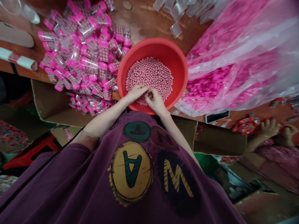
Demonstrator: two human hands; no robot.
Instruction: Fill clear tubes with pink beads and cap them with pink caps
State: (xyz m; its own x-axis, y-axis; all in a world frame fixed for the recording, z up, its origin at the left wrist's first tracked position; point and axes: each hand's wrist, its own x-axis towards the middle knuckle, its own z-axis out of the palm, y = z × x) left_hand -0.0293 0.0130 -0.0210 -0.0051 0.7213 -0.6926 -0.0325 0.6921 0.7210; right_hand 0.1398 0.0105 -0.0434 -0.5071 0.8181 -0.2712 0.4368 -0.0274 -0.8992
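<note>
The left hand (137, 94) and right hand (156, 102) hide the pink beads (149, 76) beneath them and whatever their fingertips pinch.

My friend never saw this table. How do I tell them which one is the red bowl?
Find the long wooden table, then its edge by the person's left hand. There sits a round red plastic bowl full of little pink balls. It is the only red bowl, between a heap of pink-capped clear packets and a big plastic bag of pink pieces.
</note>
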